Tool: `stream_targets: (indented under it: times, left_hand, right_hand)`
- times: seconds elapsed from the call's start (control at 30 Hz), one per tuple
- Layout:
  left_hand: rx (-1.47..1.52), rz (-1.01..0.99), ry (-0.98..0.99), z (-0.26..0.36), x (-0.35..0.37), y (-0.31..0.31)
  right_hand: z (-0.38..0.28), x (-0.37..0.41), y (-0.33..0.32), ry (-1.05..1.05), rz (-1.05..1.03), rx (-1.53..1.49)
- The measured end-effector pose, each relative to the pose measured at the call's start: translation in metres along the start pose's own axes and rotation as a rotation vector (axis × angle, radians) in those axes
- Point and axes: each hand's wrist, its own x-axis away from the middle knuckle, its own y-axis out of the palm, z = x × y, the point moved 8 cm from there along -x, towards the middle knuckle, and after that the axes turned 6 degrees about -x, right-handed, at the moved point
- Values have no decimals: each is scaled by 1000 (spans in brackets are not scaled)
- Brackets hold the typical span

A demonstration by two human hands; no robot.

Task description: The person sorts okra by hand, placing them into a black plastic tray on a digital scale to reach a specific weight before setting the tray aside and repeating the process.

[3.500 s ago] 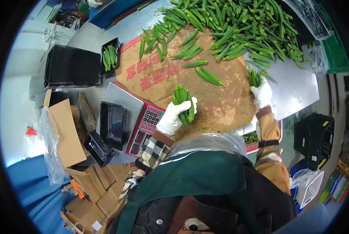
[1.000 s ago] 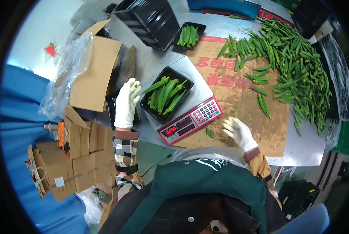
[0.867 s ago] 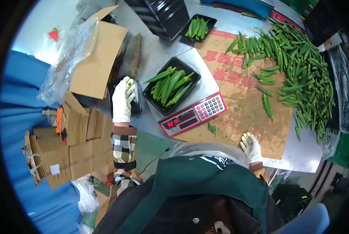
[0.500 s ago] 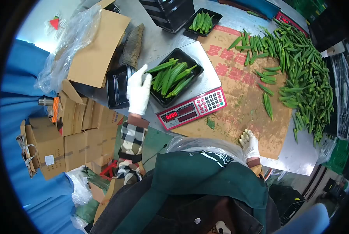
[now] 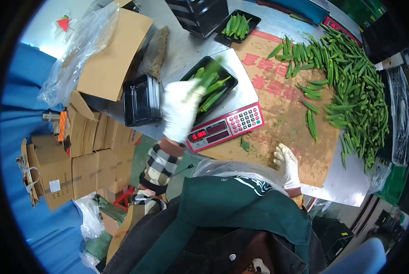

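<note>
My left hand point(image 5: 180, 109), in a white glove, is over the near left side of a black tray point(image 5: 234, 81) of okra. Its fingers are closed on an okra pod point(image 5: 212, 68), smeared by motion, above the other pods point(image 5: 213, 99). The tray sits on a digital scale point(image 5: 227, 125) with a red-edged keypad panel and a lit red display. Low on the brown cardboard sheet point(image 5: 277, 123), my right hand point(image 5: 286, 165), also gloved, rests with its fingers curled together and nothing visible in them.
A large heap of okra point(image 5: 355, 91) covers the table's right side. Stacked black trays point(image 5: 142, 100) stand left of the scale, and a filled okra tray point(image 5: 238, 25) lies at the back beside a tall black stack point(image 5: 200, 16). Cardboard boxes point(image 5: 53, 169) are at lower left.
My left hand has moved right over the tray and closed on an okra pod, which is raised. The scale reading has dropped from 0.200. My right hand has shifted slightly left.
</note>
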Motion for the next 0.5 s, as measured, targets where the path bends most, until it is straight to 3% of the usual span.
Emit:
stream_targets:
  times: [0.07,0.17,0.2,0.23,0.33,0.37,0.4,0.43,0.5]
  left_hand:
    - [121,-248,106,52,23,22]
    - [188,-509,479,112,86,72]
    - [185,-607,575,128,100,82]
    - [299,-546,566,131,98,76]
    - [260,-472,394,102,61,71]
    - [178,-403,236,85,42,57]
    - [28,-282,310,66,30,55]
    - [-2,-214,257,52,13,48]
    - [-361,-160,225,19,2,47]
  right_hand:
    - [-40,22,68,-103,-240,7]
    - [-80,49,139,-164,-406,-299]
    - [-80,43,137,-161,-382,-262]
    - [-78,35,132,-159,-355,-225]
    - [-68,20,103,-95,-249,-238]
    - [-66,17,95,-68,-218,-297]
    - [-64,15,88,-39,-187,-356]
    - [-62,13,81,-25,-146,-389]
    - [-59,11,76,-12,-122,-373]
